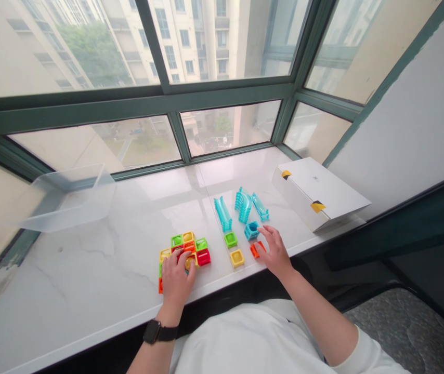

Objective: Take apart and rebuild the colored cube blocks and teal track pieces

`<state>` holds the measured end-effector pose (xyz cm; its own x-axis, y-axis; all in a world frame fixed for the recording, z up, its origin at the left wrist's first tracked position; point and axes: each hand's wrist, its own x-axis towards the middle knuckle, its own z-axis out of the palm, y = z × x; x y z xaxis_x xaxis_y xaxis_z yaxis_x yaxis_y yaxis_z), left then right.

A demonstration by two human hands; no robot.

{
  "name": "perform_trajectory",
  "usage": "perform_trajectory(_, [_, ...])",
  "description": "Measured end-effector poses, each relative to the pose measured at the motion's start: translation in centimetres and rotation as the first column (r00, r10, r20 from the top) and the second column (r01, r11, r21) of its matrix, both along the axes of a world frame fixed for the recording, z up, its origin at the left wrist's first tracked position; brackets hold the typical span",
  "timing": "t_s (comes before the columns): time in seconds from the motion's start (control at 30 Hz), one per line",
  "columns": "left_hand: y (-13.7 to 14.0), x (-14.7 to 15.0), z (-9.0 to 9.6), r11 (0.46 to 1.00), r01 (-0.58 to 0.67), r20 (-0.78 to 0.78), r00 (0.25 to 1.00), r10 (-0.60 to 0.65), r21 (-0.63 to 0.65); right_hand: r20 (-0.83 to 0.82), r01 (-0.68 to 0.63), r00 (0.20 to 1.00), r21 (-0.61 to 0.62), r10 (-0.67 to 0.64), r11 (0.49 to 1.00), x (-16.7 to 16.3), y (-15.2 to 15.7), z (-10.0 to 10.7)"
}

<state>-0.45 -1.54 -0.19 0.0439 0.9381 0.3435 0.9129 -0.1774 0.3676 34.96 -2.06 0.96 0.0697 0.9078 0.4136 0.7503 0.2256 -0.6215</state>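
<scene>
On the white marbled sill, my left hand (177, 275) rests over a cluster of small square toy blocks, its thumb and fingers apart. The cluster includes a yellow block (188, 237), a red block (204, 257) and a green block (201, 244); my hand hides some of it. My right hand (274, 252) is open, with fingertips at the edge of a blue block (251, 230). Partly behind its thumb lies an orange block (257, 250); whether they touch I cannot tell. Left of these sit a loose green block (230, 239) and a yellow square block (236, 258).
Clear turquoise track pieces lie beyond the blocks: a straight one (222, 213), a curved one (243, 205) and another (260, 206). A white box (319, 187) with yellow-and-black tabs stands at right. A translucent plastic bin (74, 197) is at left, by the window frame (222, 86).
</scene>
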Motion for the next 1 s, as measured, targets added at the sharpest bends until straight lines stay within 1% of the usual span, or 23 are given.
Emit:
perform_trajectory(0.23, [-0.1, 0.2, 0.4, 1.0, 0.0, -0.005, 1.0, 0.0, 0.003, 0.065, -0.018, 0.998, -0.063, 0.022, 0.998, -0.9, 1.6, -0.2])
perform_trajectory(0.43, [-0.1, 0.3, 0.5, 1.0, -0.006, -0.004, 1.0, 0.006, -0.003, 0.05, -0.012, 0.999, -0.102, 0.017, 0.995, -1.1, 1.6, -0.6])
perform_trajectory(0.8, [-0.1, 0.2, 0.3, 1.0, -0.006, 0.003, 1.0, 0.006, -0.003, 0.037, -0.02, 0.999, -0.117, 0.025, 0.993, -1.2, 1.7, -0.9])
perform_trajectory(0.9, [-0.1, 0.2, 0.3, 1.0, -0.007, 0.004, 1.0, 0.007, -0.002, 0.045, -0.029, 0.998, -0.089, 0.033, 0.996, -1.2, 1.5, -0.8])
perform_trajectory(1.0, [-0.1, 0.2, 0.0, 1.0, -0.005, -0.001, 1.0, 0.005, 0.006, 0.043, -0.001, 0.999, 0.003, 0.001, 1.0, -1.4, 1.2, 0.0])
